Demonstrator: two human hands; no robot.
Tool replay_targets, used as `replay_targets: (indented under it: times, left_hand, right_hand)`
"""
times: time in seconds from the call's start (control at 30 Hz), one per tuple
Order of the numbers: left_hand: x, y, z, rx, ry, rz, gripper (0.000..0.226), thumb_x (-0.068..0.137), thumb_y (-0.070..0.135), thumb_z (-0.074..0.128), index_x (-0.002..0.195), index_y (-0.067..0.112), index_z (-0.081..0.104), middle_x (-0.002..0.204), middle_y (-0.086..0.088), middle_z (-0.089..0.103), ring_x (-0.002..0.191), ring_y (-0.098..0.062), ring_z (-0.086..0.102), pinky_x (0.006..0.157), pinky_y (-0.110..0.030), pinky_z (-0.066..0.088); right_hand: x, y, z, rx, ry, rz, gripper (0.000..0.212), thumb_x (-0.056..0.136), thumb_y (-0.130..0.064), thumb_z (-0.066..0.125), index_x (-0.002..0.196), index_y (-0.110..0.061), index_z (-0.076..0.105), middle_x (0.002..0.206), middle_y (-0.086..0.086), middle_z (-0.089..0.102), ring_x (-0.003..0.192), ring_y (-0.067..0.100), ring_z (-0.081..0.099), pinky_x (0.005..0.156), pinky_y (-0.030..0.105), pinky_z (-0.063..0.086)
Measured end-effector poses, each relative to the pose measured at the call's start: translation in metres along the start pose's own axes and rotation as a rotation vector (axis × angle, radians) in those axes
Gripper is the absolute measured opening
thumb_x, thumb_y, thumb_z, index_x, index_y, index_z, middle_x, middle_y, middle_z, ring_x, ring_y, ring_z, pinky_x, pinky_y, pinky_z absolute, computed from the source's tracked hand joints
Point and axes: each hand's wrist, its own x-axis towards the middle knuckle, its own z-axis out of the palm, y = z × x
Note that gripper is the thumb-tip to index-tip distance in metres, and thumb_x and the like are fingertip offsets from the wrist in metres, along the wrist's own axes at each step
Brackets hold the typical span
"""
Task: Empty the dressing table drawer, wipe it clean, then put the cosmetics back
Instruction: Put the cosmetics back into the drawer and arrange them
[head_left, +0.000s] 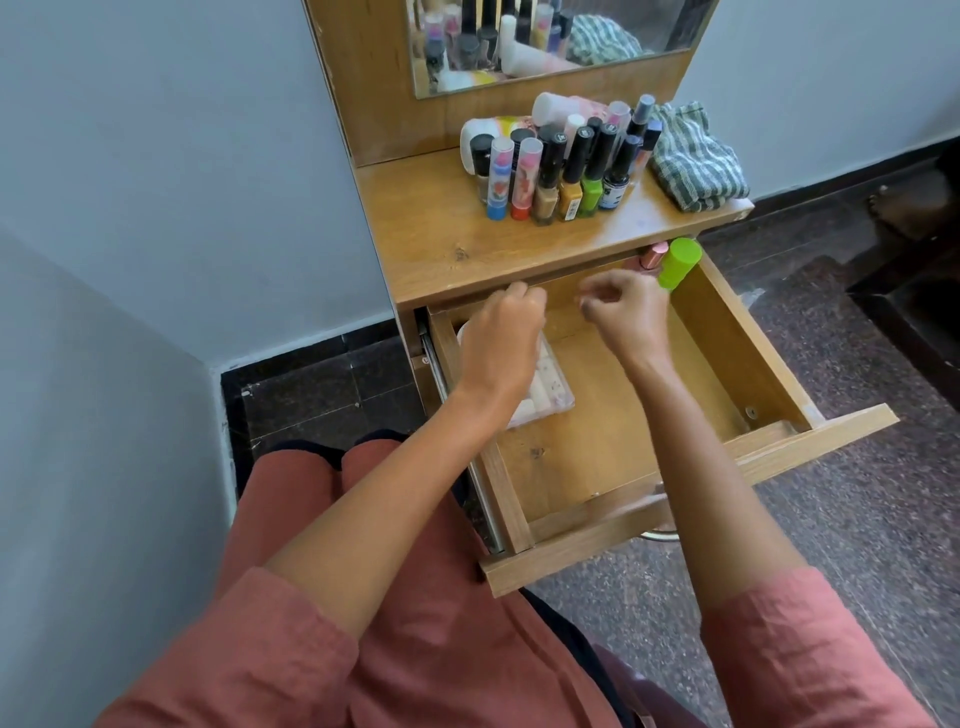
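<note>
While most of the cosmetics (571, 171) stand in a tight group at the back of the counter (467, 244), the drawer (748, 338) is pulled far out and holds only a few things. A clear box (550, 384) lies against its left wall. A green bottle (679, 262) and a pink-capped item (652, 257) stand in its back right corner, partly under the front edge of the counter. A striped cloth (693, 156) lies bunched at the right edge of the counter.

The left hand (501, 343) is over the clear box with its fingers bent down and hidden; I cannot tell if it grips the box. The right hand (626, 317) hovers near the back wall of the drawer, its fingers curled in, and I see nothing between them.

I judge that the drawer is either almost emptied or just starting to be filled again; the picture does not decide this. The next move calls for a firm hold on the box, or a reach into the back right corner.

The middle and front of the drawer floor are bare, so the hands have room there. The counter edge hangs low over the back of the drawer, and the bottles on top stand close together, so lifting past them needs care.
</note>
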Motion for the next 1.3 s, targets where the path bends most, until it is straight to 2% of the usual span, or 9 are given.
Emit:
replay_targets:
  times: [0.13, 0.23, 0.3, 0.4, 0.57, 0.83, 1.0, 1.13, 1.3]
  left_hand:
    - [0.035, 0.020, -0.025, -0.149, 0.193, 0.118, 0.022, 0.092, 0.011, 0.052, 0.112, 0.009, 0.059, 0.112, -0.006, 0.062, 0.104, -0.019, 0.057, 0.086, -0.030, 0.047]
    - [0.071, 0.033, -0.038, -0.074, 0.315, 0.173, 0.026, 0.092, 0.012, 0.050, 0.117, 0.014, 0.057, 0.116, -0.002, 0.060, 0.110, -0.018, 0.052, 0.091, -0.027, 0.040]
    - [0.094, 0.038, -0.043, -0.003, 0.361, 0.179, 0.029, 0.093, 0.016, 0.046, 0.120, 0.018, 0.054, 0.121, 0.002, 0.057, 0.113, -0.017, 0.049, 0.092, -0.026, 0.034]
    - [0.120, 0.041, -0.044, 0.069, 0.328, 0.162, 0.027, 0.094, 0.018, 0.043, 0.118, 0.018, 0.056, 0.122, 0.001, 0.057, 0.113, -0.018, 0.048, 0.091, -0.027, 0.033]
    - [0.135, 0.043, -0.037, 0.133, 0.229, 0.158, 0.026, 0.093, 0.014, 0.045, 0.115, 0.013, 0.059, 0.118, -0.006, 0.058, 0.111, -0.023, 0.049, 0.088, -0.033, 0.038]
    - [0.140, 0.051, -0.038, 0.118, 0.230, 0.185, 0.026, 0.093, 0.011, 0.043, 0.110, 0.013, 0.062, 0.114, -0.006, 0.060, 0.110, -0.023, 0.048, 0.082, -0.030, 0.035]
    - [0.132, 0.060, -0.043, 0.073, 0.224, 0.197, 0.025, 0.093, 0.010, 0.045, 0.113, 0.013, 0.061, 0.116, -0.005, 0.060, 0.111, -0.023, 0.048, 0.090, -0.030, 0.037]
    - [0.116, 0.068, -0.048, -0.005, 0.200, 0.198, 0.020, 0.089, 0.011, 0.053, 0.105, 0.012, 0.065, 0.111, -0.005, 0.062, 0.106, -0.021, 0.052, 0.084, -0.031, 0.042]
    - [0.095, 0.073, -0.043, -0.125, 0.150, 0.188, 0.016, 0.089, 0.011, 0.057, 0.101, 0.008, 0.066, 0.105, -0.006, 0.064, 0.096, -0.017, 0.061, 0.077, -0.028, 0.050]
  right_hand:
    - [0.019, -0.030, -0.031, 0.155, 0.156, -0.120, 0.017, 0.082, -0.002, 0.062, 0.098, -0.004, 0.068, 0.090, 0.004, 0.066, 0.080, 0.012, 0.062, 0.079, 0.024, 0.053]
    - [0.042, -0.046, -0.044, 0.181, 0.236, -0.191, 0.021, 0.081, -0.004, 0.063, 0.102, -0.005, 0.067, 0.089, 0.003, 0.065, 0.072, 0.004, 0.058, 0.073, 0.011, 0.048]
    - [0.056, -0.052, -0.046, 0.145, 0.236, -0.223, 0.025, 0.080, -0.005, 0.063, 0.105, -0.006, 0.066, 0.091, 0.000, 0.062, 0.076, 0.007, 0.059, 0.074, 0.010, 0.048]
    - [0.071, -0.053, -0.042, 0.084, 0.225, -0.259, 0.029, 0.081, -0.004, 0.062, 0.109, -0.007, 0.065, 0.099, 0.002, 0.061, 0.083, 0.010, 0.058, 0.073, 0.006, 0.046]
    - [0.084, -0.049, -0.034, 0.008, 0.225, -0.284, 0.027, 0.083, -0.007, 0.063, 0.109, -0.008, 0.066, 0.112, 0.009, 0.059, 0.082, 0.007, 0.057, 0.070, 0.003, 0.042]
    - [0.089, -0.051, -0.043, -0.046, 0.193, -0.305, 0.020, 0.078, 0.000, 0.063, 0.097, -0.003, 0.069, 0.093, 0.011, 0.068, 0.076, 0.009, 0.053, 0.062, -0.005, 0.036]
    - [0.080, -0.048, -0.054, -0.052, 0.185, -0.300, 0.021, 0.079, -0.003, 0.063, 0.098, -0.006, 0.070, 0.086, 0.000, 0.062, 0.077, 0.009, 0.055, 0.063, -0.002, 0.038]
    - [0.067, -0.042, -0.069, -0.036, 0.177, -0.278, 0.019, 0.078, -0.004, 0.065, 0.096, -0.006, 0.071, 0.081, 0.000, 0.061, 0.067, 0.003, 0.055, 0.062, 0.000, 0.039]
    - [0.047, -0.028, -0.077, -0.043, 0.156, -0.244, 0.020, 0.077, -0.003, 0.068, 0.097, -0.004, 0.070, 0.087, 0.003, 0.065, 0.078, 0.009, 0.058, 0.069, 0.005, 0.043]
